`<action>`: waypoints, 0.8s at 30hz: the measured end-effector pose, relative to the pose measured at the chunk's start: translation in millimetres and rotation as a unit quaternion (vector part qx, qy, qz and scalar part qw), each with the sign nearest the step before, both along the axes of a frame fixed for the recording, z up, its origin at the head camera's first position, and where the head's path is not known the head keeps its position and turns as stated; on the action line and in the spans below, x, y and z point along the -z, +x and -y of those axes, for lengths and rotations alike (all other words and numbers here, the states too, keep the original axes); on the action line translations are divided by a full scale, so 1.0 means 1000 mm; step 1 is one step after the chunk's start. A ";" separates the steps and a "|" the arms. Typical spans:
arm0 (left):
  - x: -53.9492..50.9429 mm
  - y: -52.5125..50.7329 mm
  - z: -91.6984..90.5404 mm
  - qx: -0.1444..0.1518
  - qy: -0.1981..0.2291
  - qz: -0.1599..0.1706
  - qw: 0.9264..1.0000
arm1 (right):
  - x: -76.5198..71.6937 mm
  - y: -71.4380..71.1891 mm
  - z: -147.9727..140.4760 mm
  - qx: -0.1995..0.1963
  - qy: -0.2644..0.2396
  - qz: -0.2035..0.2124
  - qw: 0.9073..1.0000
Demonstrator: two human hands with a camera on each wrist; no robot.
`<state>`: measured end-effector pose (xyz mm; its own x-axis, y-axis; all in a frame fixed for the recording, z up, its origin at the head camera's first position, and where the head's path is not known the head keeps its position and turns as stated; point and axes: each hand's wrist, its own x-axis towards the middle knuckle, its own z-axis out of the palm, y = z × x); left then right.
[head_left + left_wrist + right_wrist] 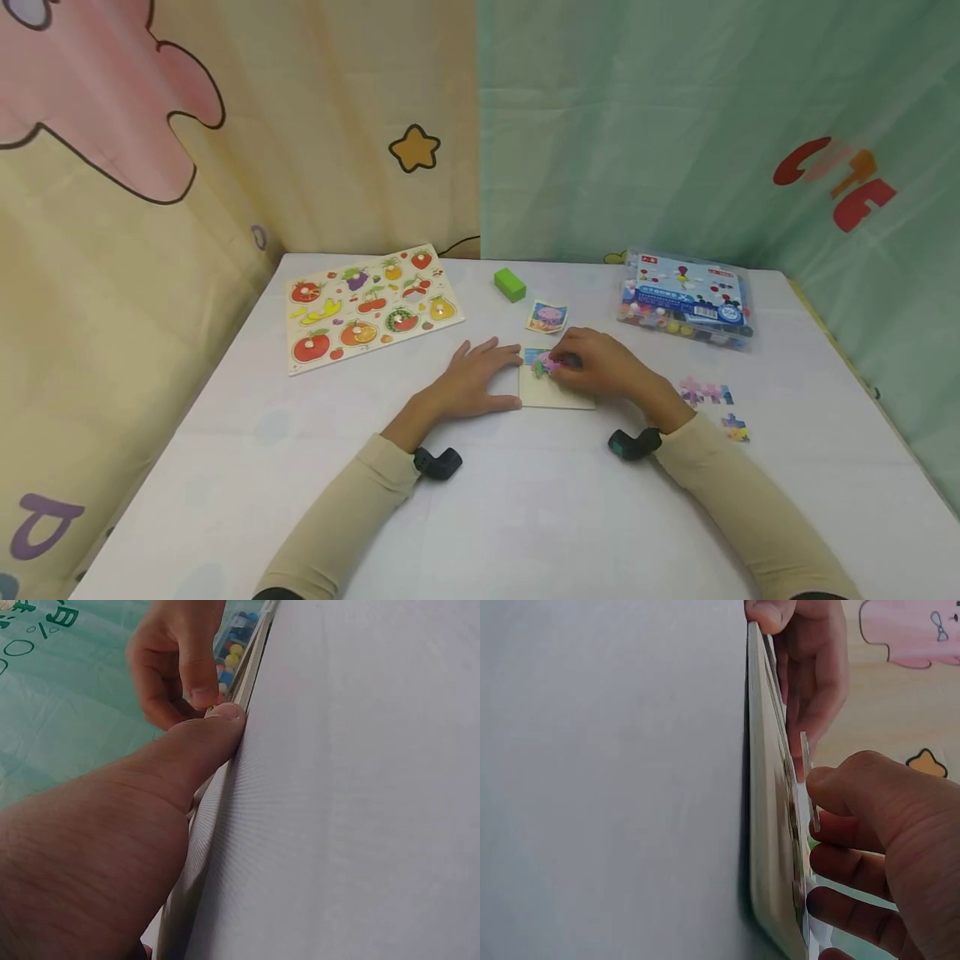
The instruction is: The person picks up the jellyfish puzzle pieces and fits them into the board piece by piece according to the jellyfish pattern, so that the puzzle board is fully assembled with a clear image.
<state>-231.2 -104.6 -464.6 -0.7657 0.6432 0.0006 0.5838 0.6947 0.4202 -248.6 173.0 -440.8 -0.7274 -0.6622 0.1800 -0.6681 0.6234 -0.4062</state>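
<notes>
Held over the upper part of a small square puzzle board (558, 398), a thin puzzle piece (805, 754), edge-on in the right wrist view and apparently just off the surface, clamped between thumb and forefinger of the right hand (600, 364), with the other fingers loosely bent and free. Apparently midway through the fitting step, with printed pieces (532, 357) along the board's upper left and bare, smooth, pale wood below. Next, probably, a call for turning the piece to match its neighbours, then pressing it flat without nudging them. At the board's left side, the left hand (472, 383), fingers straight and spread, holding nothing between them, thumb against the near corner, seemingly as a brace. Just beyond the board, a glossy-looking picture card (547, 317), and past that a green oblong block (510, 285). Off to the right, flat interlocking loose pieces (691, 392) with knobbed outlines. Farther out, a clear plastic box (686, 296) of coloured balls, and at far left a flat fruit board (341, 293). Underneath everything, a bench (525, 500) under smooth white cloth; behind, softly creased curtains (637, 125).
</notes>
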 end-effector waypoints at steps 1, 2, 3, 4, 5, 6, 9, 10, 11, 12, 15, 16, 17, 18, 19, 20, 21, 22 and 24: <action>0.000 0.000 0.000 0.000 0.000 -0.001 1.000 | 0.000 0.001 0.004 0.001 0.003 -0.001 1.000; 0.001 0.000 -0.001 0.001 -0.001 -0.002 1.000 | 0.000 0.002 0.008 0.002 0.007 -0.003 1.000; 0.002 0.000 -0.001 0.001 -0.001 -0.002 1.000 | 0.000 0.004 0.011 0.003 0.010 -0.002 1.000; 0.002 0.000 -0.001 0.002 -0.001 -0.003 1.000 | 0.000 0.005 0.013 0.005 0.014 -0.002 1.000; 0.002 0.000 -0.001 0.002 0.000 -0.005 1.000 | 0.000 0.006 0.015 0.008 0.018 -0.002 1.000; 0.002 0.001 -0.001 0.002 0.000 -0.006 1.000 | 0.001 0.007 0.016 0.010 0.019 -0.002 1.000; 0.001 0.002 -0.001 0.001 0.002 -0.005 1.000 | 0.003 0.008 0.019 0.012 0.020 -0.005 1.000; 0.001 0.002 -0.001 0.001 0.002 -0.005 1.000 | 0.004 0.008 0.019 0.013 0.021 -0.006 1.000; 0.001 0.002 -0.001 0.001 0.003 -0.004 1.000 | 0.004 0.008 0.019 0.013 0.021 -0.007 1.000; 0.000 0.002 -0.001 0.001 0.004 -0.003 1.000 | 0.004 0.008 0.019 0.013 0.022 -0.008 1.000; 0.000 0.002 -0.001 0.001 0.004 -0.002 1.000 | 0.003 0.008 0.018 0.012 0.025 -0.010 1.000; -0.001 0.002 -0.001 0.000 0.003 -0.002 1.000 | 0.003 0.009 0.018 0.010 0.024 -0.012 1.000; -0.001 0.002 -0.001 -0.001 0.003 -0.002 1.000 | 0.003 0.009 0.018 0.005 0.021 -0.013 1.000; -0.001 0.002 -0.001 -0.001 0.002 -0.003 1.000 | 0.003 0.008 0.019 0.001 0.018 -0.012 1.000; -0.001 0.002 -0.001 -0.002 0.002 -0.002 1.000 | 0.003 0.008 0.019 -0.002 0.015 -0.012 1.000; -0.001 0.001 -0.001 -0.002 0.003 -0.002 1.000 | 0.003 0.008 0.019 -0.005 0.013 -0.010 1.000; -0.001 0.001 -0.001 -0.002 0.004 -0.001 1.000 | 0.003 0.008 0.019 -0.007 0.011 -0.009 1.000; -0.001 0.001 -0.001 -0.002 0.004 -0.001 1.000 | 0.004 0.008 0.019 -0.008 0.010 -0.008 1.000; -0.001 0.001 -0.001 -0.001 0.004 0.000 1.000 | 0.004 0.008 0.020 -0.006 0.011 -0.003 1.000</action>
<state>-230.3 -104.1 -463.4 -0.7675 0.6410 0.0058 0.5817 0.6926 0.4266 -241.0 153.4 -444.9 -0.7179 -0.6750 0.1701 -0.6782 0.6233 -0.3892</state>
